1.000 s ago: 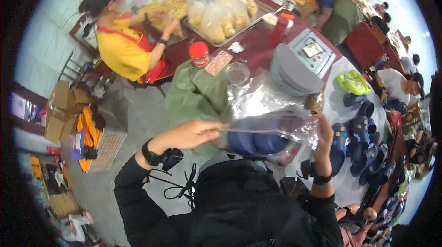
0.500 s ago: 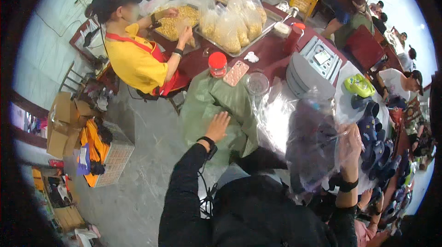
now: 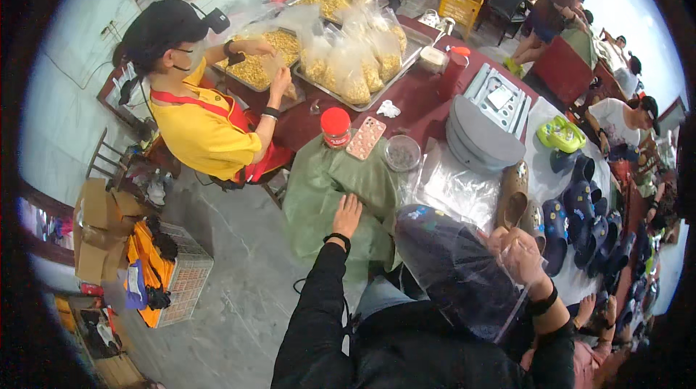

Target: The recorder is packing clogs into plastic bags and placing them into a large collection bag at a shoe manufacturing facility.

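Note:
My left hand (image 3: 346,216) lies flat on the green sack cloth (image 3: 304,204) draped over the table's edge, its fingers stretched and nothing in them. My right hand (image 3: 519,255) pinches the gathered mouth of a clear plastic bag (image 3: 453,266). Inside the bag are dark navy clogs with small coloured charms; whether one or a pair, I cannot tell. The bag hangs tilted over my lap, to the right of the cloth. Just beyond it lies a stack of flat clear bags (image 3: 453,186).
A red-lidded jar (image 3: 336,128), a phone in a patterned case (image 3: 366,137) and a round clear tub (image 3: 402,152) stand ahead. Several clogs (image 3: 557,237) line the right side near a grey machine (image 3: 482,128). At the left, a person in yellow (image 3: 196,128) handles a bag beside corn-coloured trays.
My right hand and the bagged clogs have swung left and turned, and the bag's mouth is now gathered in the fingers. My left hand stays on the cloth, slightly lower in view.

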Demonstrator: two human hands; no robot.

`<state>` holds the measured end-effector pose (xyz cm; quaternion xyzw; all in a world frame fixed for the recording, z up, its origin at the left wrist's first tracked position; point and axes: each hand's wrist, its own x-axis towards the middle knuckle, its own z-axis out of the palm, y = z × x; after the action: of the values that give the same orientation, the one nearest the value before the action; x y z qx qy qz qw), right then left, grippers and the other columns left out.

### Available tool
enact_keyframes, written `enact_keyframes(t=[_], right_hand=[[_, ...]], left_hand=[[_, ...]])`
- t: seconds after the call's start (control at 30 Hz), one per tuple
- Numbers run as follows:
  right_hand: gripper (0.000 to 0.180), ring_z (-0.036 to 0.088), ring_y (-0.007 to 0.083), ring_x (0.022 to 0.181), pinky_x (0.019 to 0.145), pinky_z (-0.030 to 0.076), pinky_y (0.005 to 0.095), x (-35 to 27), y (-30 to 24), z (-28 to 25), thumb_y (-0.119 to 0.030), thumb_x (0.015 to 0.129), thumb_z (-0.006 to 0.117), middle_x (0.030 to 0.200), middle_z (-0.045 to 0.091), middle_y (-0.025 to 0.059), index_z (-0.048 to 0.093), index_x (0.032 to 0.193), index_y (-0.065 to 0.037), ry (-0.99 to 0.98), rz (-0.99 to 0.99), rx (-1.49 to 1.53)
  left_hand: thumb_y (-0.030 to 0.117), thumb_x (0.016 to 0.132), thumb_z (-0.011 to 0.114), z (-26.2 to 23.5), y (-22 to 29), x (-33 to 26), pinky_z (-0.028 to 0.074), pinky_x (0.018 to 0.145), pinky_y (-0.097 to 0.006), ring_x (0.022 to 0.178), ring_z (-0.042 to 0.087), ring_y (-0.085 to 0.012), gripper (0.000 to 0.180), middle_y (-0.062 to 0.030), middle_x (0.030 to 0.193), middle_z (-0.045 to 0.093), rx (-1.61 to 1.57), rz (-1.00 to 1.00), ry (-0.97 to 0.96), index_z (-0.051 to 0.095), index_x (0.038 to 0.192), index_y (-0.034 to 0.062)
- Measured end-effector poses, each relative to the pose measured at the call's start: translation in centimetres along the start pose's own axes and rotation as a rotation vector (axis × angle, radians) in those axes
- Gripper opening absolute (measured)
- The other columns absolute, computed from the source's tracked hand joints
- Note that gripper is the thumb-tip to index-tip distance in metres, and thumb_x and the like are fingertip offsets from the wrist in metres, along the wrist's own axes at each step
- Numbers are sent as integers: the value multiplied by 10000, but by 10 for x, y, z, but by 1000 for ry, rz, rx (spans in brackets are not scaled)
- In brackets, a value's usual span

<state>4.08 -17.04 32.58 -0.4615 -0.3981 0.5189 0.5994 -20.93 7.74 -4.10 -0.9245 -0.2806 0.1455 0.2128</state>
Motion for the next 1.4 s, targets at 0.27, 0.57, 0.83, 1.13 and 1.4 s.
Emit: enact_keyframes(t=[0.27, 0.57, 0.83, 1.13, 1.4], right_hand=[[309, 464, 167, 769, 1075, 176, 483, 5, 4, -3, -358, 892, 508, 769, 486, 61, 519, 768, -75, 19, 38, -68], [297, 457, 170, 783, 1067, 192, 494, 39, 22, 1, -305, 918, 466, 768, 481, 56, 488, 758, -56, -140, -19, -71], [286, 400, 103, 680, 881, 375, 283, 128, 95, 24, -274, 951, 408, 703, 432, -5, 472, 762, -69, -279, 238, 19], [198, 417, 59, 665, 605, 338, 204, 219, 166, 84, -240, 929, 482, 733, 465, -45, 528, 821, -81, -592, 446, -57], [79, 475, 87, 689, 640, 378, 229, 273, 243, 104, -130, 886, 517, 734, 501, -36, 531, 817, -94, -642, 525, 240]], left_hand=[[473, 838, 533, -18, -34, 14, 6, 1066, -578, 1294, 275, -277, 741, -62, 1280, 479, -192, -151, -513, 174, 1429, 207], [226, 879, 479, 13, -38, -64, -17, 1105, -547, 1310, 262, -307, 243, -78, 1318, 456, 344, 245, -170, 686, 999, 181], [230, 858, 438, -37, -74, -139, 38, 1118, -485, 1312, 282, -289, 412, -103, 1331, 449, 95, -72, -300, 544, 1209, 40], [215, 802, 502, -68, -89, -187, 40, 1108, -512, 1334, 223, -257, 387, -16, 1292, 473, -9, -294, -270, 578, 1178, 165], [103, 691, 624, -33, -35, -169, 502, 602, -416, 734, 626, -317, 392, -153, 803, 635, -800, -515, -281, 554, 1069, 25]])
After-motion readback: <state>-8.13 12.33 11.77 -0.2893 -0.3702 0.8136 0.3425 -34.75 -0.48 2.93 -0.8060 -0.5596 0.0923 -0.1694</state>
